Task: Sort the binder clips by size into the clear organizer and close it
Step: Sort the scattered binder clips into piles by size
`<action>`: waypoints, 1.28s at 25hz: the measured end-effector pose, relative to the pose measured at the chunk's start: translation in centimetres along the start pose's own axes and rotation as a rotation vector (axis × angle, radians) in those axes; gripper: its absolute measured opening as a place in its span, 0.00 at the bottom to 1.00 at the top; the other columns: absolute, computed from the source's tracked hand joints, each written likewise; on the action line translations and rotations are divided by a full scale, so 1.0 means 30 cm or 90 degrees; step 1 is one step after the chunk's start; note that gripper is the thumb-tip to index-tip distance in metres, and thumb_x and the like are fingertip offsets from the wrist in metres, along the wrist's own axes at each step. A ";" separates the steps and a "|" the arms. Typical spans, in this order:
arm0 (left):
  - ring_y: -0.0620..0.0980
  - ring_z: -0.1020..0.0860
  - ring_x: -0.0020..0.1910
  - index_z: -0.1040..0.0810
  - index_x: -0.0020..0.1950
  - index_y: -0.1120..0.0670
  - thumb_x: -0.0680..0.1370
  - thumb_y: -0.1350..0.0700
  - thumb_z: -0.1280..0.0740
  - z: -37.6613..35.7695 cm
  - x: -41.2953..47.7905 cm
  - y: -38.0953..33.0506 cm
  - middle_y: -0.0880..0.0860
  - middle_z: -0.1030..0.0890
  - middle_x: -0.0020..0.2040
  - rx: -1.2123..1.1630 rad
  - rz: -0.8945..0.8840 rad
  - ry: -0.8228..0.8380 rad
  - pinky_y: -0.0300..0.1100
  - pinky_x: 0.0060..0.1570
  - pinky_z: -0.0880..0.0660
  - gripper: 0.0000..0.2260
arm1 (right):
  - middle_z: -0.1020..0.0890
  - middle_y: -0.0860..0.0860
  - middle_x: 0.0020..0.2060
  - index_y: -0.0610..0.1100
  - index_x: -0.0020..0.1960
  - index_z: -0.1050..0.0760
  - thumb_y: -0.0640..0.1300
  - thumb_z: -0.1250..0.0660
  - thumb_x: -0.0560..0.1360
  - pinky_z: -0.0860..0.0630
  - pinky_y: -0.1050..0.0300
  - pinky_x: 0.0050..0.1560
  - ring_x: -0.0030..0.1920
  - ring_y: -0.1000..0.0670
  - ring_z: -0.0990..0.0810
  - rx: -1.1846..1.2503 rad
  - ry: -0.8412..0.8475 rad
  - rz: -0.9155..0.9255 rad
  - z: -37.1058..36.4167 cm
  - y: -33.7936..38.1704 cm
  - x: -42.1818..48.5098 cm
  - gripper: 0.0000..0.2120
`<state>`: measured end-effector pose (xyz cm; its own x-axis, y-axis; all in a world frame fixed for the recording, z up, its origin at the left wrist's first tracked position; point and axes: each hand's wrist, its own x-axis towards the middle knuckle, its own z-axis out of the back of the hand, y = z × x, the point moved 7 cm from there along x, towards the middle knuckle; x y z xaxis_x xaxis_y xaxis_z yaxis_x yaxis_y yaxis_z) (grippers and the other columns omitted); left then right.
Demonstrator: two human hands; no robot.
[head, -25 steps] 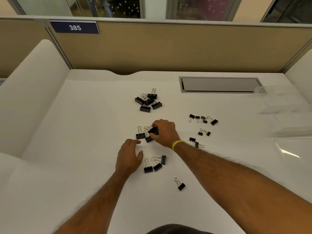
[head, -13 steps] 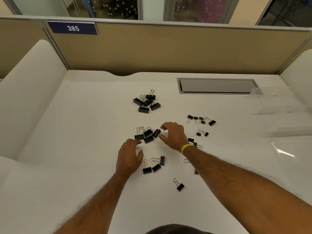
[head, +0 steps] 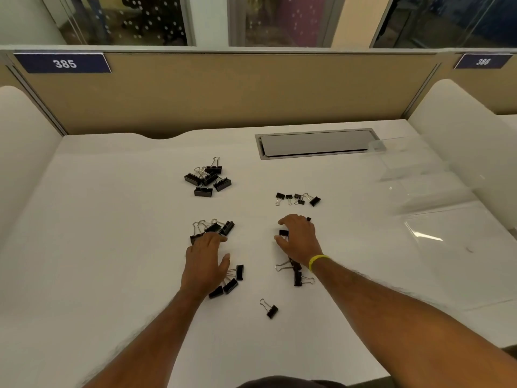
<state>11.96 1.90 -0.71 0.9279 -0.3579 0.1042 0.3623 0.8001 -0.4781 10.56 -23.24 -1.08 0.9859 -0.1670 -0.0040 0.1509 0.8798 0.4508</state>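
Clip (head: 270, 309) alone on desk (head: 112, 219), wire handles toward far-left, long axis diagonal

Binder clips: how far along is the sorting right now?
Early. Done: clips lie grouped on the desk, a large pile and a small row. In hand: the right hand curls over one small clip; the left hand rests by a middle group. Left: no clips show in the clear organizer, so filling and closing remain.

The left hand (head: 205, 261) lies flat mid-desk (head: 112, 219), fingertips touching a clip cluster (head: 214, 227). The right hand (head: 299, 239) arches over a small clip (head: 283, 233), thumb and forefinger apart. The clear organizer (head: 414, 169) sits by the right edge.
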 end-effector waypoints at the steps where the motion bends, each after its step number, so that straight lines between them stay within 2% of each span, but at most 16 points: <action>1: 0.52 0.27 0.60 0.26 0.61 0.51 0.73 0.54 0.30 -0.003 0.002 -0.004 0.49 0.25 0.61 0.002 -0.001 0.005 0.50 0.56 0.30 0.17 | 0.24 0.51 0.60 0.46 0.62 0.26 0.50 0.31 0.73 0.37 0.52 0.64 0.63 0.48 0.29 0.000 -0.010 -0.018 0.013 -0.027 -0.002 0.18; 4: 0.52 0.27 0.60 0.26 0.62 0.50 0.73 0.54 0.30 -0.009 0.005 -0.015 0.49 0.25 0.61 0.003 -0.003 0.013 0.51 0.57 0.31 0.17 | 0.25 0.49 0.61 0.45 0.63 0.27 0.48 0.31 0.73 0.35 0.51 0.64 0.63 0.47 0.28 0.003 -0.041 -0.065 0.053 -0.112 0.004 0.20; 7: 0.52 0.27 0.60 0.26 0.62 0.50 0.73 0.54 0.30 -0.004 0.004 -0.013 0.49 0.25 0.60 0.007 -0.004 0.013 0.51 0.57 0.31 0.17 | 0.30 0.47 0.68 0.45 0.68 0.31 0.49 0.33 0.74 0.35 0.48 0.68 0.68 0.44 0.32 -0.024 -0.020 -0.121 0.085 -0.207 0.034 0.24; 10: 0.52 0.27 0.60 0.25 0.61 0.51 0.73 0.55 0.30 0.006 0.007 -0.002 0.49 0.24 0.60 0.011 -0.002 0.011 0.51 0.56 0.31 0.17 | 0.31 0.46 0.69 0.44 0.70 0.33 0.47 0.33 0.74 0.36 0.47 0.68 0.69 0.43 0.33 -0.012 -0.016 -0.168 0.121 -0.277 0.058 0.26; 13: 0.52 0.27 0.59 0.25 0.60 0.51 0.73 0.55 0.30 0.006 0.010 -0.003 0.49 0.24 0.59 0.011 -0.001 0.014 0.51 0.56 0.32 0.16 | 0.27 0.46 0.63 0.44 0.65 0.28 0.45 0.32 0.74 0.34 0.47 0.65 0.65 0.44 0.30 0.016 -0.044 -0.167 0.126 -0.292 0.041 0.21; 16: 0.53 0.27 0.59 0.25 0.61 0.51 0.73 0.56 0.30 -0.005 0.013 -0.018 0.50 0.24 0.59 0.009 -0.004 0.021 0.51 0.57 0.32 0.16 | 0.23 0.50 0.47 0.46 0.50 0.24 0.46 0.30 0.73 0.27 0.51 0.51 0.48 0.49 0.24 0.085 -0.070 -0.104 0.106 -0.248 -0.002 0.08; 17: 0.53 0.27 0.59 0.25 0.61 0.51 0.73 0.56 0.30 -0.010 0.015 -0.025 0.50 0.24 0.58 0.007 -0.005 0.024 0.51 0.57 0.32 0.16 | 0.23 0.52 0.41 0.47 0.46 0.25 0.48 0.30 0.72 0.26 0.54 0.45 0.42 0.52 0.24 0.113 -0.046 -0.094 0.092 -0.230 -0.021 0.06; 19: 0.53 0.26 0.59 0.25 0.61 0.51 0.74 0.56 0.30 -0.017 0.018 -0.043 0.50 0.24 0.58 0.002 -0.013 0.030 0.50 0.58 0.33 0.16 | 0.23 0.54 0.36 0.49 0.43 0.26 0.53 0.28 0.71 0.28 0.59 0.38 0.36 0.55 0.27 0.117 0.030 -0.049 0.067 -0.183 -0.059 0.09; 22: 0.51 0.27 0.60 0.25 0.61 0.51 0.74 0.55 0.31 -0.024 0.016 -0.063 0.49 0.24 0.59 -0.002 -0.022 0.037 0.49 0.59 0.34 0.16 | 0.23 0.54 0.39 0.49 0.49 0.24 0.59 0.26 0.67 0.28 0.63 0.40 0.38 0.56 0.27 0.093 0.153 0.025 0.035 -0.127 -0.107 0.18; 24: 0.51 0.27 0.61 0.25 0.61 0.51 0.75 0.55 0.31 -0.027 0.008 -0.069 0.49 0.24 0.59 -0.007 -0.020 0.041 0.48 0.60 0.34 0.15 | 0.23 0.54 0.39 0.51 0.50 0.24 0.60 0.25 0.65 0.26 0.60 0.42 0.40 0.54 0.25 0.076 0.203 0.029 0.020 -0.118 -0.125 0.20; 27: 0.51 0.27 0.61 0.25 0.61 0.51 0.74 0.55 0.32 -0.035 -0.009 -0.083 0.48 0.24 0.59 -0.008 -0.024 0.051 0.49 0.59 0.32 0.15 | 0.23 0.54 0.38 0.52 0.50 0.23 0.56 0.24 0.66 0.24 0.55 0.43 0.40 0.52 0.24 0.055 0.217 0.024 0.008 -0.112 -0.131 0.17; 32: 0.49 0.26 0.60 0.25 0.60 0.49 0.75 0.53 0.33 -0.043 -0.035 -0.067 0.47 0.23 0.58 -0.007 -0.022 0.073 0.49 0.58 0.30 0.14 | 0.25 0.55 0.42 0.50 0.51 0.23 0.55 0.25 0.68 0.28 0.60 0.43 0.42 0.54 0.26 -0.008 0.206 0.030 -0.001 -0.075 -0.117 0.16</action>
<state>10.16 0.05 -0.98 0.8984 -0.4386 0.0209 0.3926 0.7812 -0.4854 6.76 -24.61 -2.10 0.9632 0.0219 -0.2678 0.1038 0.8889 0.4461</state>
